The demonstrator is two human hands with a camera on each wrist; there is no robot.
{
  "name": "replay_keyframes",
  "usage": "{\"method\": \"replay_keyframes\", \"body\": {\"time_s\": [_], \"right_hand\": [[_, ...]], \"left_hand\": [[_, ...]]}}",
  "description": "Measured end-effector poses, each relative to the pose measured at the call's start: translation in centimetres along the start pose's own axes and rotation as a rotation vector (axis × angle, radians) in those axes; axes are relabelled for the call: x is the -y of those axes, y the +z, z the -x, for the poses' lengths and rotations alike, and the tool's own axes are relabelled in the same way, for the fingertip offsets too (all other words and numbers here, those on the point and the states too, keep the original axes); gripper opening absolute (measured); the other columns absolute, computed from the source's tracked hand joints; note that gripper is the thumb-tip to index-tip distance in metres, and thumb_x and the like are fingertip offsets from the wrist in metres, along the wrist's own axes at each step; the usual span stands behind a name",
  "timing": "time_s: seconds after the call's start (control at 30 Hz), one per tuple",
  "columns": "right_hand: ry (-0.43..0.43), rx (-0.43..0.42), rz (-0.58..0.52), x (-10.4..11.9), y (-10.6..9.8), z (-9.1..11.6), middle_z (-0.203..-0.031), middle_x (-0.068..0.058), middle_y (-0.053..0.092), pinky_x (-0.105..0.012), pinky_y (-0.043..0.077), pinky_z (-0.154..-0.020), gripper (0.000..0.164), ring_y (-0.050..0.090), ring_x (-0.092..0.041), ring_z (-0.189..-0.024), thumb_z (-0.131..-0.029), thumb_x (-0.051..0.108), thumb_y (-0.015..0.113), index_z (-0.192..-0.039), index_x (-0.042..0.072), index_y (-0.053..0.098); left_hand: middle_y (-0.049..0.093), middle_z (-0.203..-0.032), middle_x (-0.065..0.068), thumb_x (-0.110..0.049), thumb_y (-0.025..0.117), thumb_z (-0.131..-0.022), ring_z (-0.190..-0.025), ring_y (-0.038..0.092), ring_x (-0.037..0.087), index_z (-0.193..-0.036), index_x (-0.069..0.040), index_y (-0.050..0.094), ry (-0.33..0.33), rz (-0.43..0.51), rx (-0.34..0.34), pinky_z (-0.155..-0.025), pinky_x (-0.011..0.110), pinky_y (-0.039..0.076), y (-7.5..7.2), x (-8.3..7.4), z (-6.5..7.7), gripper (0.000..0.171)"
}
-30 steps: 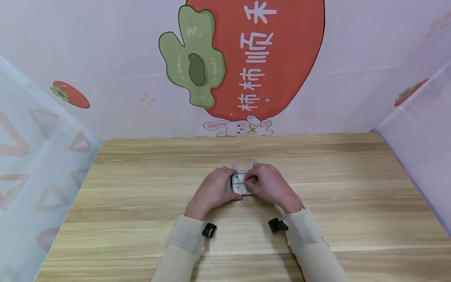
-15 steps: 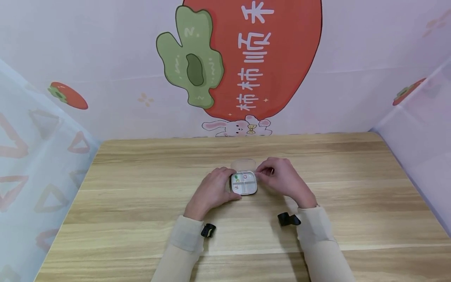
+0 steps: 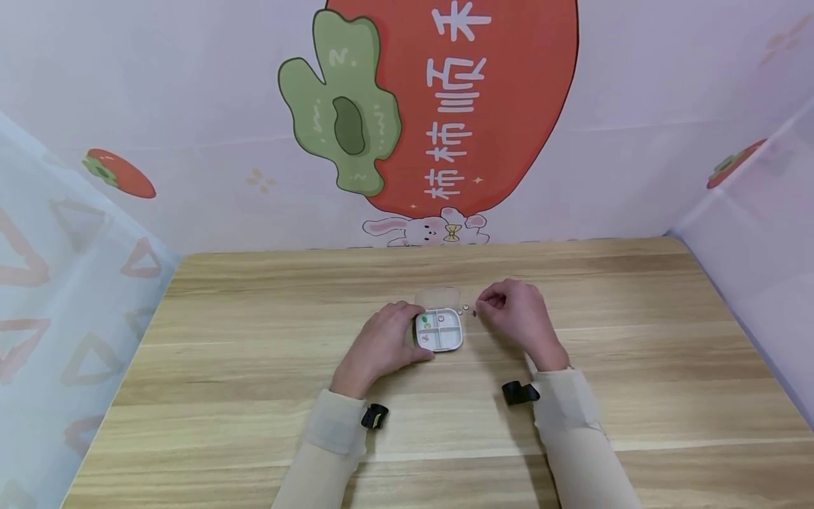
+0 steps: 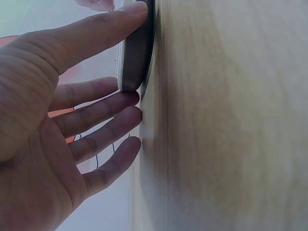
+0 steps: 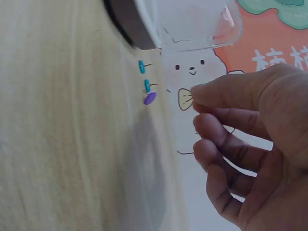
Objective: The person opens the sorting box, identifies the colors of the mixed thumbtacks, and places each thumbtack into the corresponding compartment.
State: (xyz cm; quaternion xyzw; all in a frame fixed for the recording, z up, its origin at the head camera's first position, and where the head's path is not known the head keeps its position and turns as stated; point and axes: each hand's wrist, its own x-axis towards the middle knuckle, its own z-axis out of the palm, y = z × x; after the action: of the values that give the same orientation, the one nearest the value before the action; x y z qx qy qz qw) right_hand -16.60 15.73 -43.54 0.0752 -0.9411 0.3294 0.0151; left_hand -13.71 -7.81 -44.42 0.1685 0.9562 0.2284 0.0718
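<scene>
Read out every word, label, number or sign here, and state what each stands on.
"柿柿顺": sideways, on the printed red persimmon.
"禾": next along, same persimmon; possibly part of a character cut by the frame edge.
Coloured marks inside the white divided box: too small to tell whether they are writing.

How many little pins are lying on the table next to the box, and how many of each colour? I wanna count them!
Teal pins: 2
Purple pin: 1
Total: 3
</scene>
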Motion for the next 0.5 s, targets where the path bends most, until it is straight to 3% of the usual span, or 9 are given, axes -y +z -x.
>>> {"method": "replay_keyframes", "body": {"time_s": [0.23, 0.5], "right_hand": [[0.058, 0.07, 0.09, -0.1, 0.7, 0.0, -0.075, 0.006, 0.059, -0.03, 0.042, -0.064, 0.011, 0.052, -0.015, -0.071, -0.08, 0.033, 0.067, -0.08, 0.021, 0.068], [0.119, 0.071, 0.116, 0.2, 1.3, -0.1, -0.069, 0.007, 0.059, -0.031, 0.041, -0.06, 0.012, 0.052, -0.015, -0.066, -0.08, 0.032, 0.067, -0.079, 0.02, 0.069]], "left_hand": [[0.052, -0.127, 0.001, -0.048, 0.077, -0.066, -0.119, 0.044, 0.019, -0.128, -0.014, 0.051, -0.001, -0.001, 0.002, -0.101, 0.036, 0.031, 0.0, 0.0, 0.1, 0.075], [0.052, -0.127, 0.001, -0.048, 0.077, -0.066, -0.119, 0.044, 0.019, -0.128, -0.014, 0.051, -0.003, 0.001, 0.002, -0.101, 0.035, 0.031, 0.0, -0.1, 0.1, 0.075]]}}
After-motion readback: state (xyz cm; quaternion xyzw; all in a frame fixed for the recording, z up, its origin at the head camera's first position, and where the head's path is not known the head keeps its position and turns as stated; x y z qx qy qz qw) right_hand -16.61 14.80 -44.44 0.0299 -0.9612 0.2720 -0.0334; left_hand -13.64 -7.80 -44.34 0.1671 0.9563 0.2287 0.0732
